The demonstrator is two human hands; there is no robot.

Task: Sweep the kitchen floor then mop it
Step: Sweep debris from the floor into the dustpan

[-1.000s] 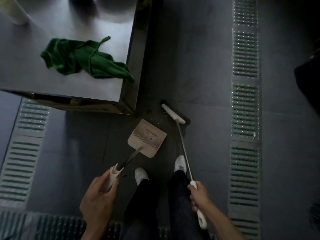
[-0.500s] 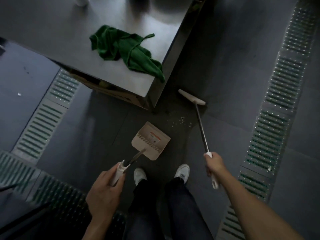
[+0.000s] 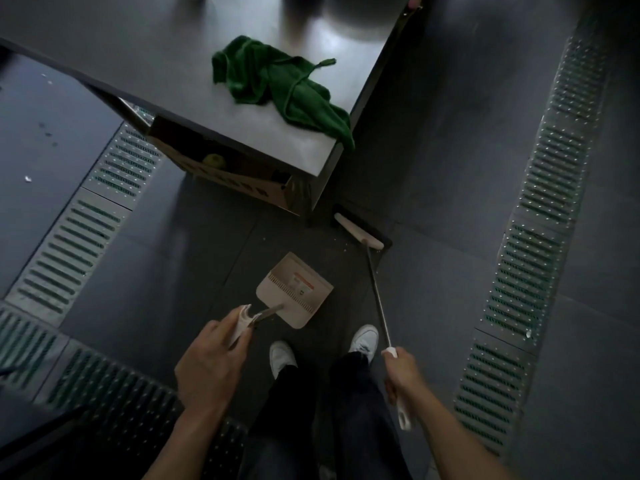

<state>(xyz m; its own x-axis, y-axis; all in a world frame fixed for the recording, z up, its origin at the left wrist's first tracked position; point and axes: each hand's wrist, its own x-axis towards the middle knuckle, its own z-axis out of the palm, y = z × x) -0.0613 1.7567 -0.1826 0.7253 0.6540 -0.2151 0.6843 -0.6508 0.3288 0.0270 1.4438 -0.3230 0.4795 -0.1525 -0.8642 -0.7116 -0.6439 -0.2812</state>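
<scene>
The step in hand is judged to be the gathering of loose crumbs (image 3: 335,239) into the dustpan (image 3: 298,289); mopping is not yet begun. The broom (image 3: 377,296) is held at its white handle end by the right grip (image 3: 401,372), whose fingers are curled round it. The dustpan handle is clasped by the left grip (image 3: 207,368).

The broom head is set on the floor (image 3: 450,174) just beside the corner of the desk (image 3: 138,46). The long axis of the broom runs from the right grip forward and slightly left to the head. The head lies across that axis, with the dark bristles on the far side. The dustpan mouth is pointed away from the person, toward the broom head, and crumbs are scattered between the two.

For a clean result, the pan lip is to be kept flat on the floor. The head is to be drawn toward it in short, low strokes, so that crumbs are not flicked toward the drain grate (image 3: 540,237).
</scene>
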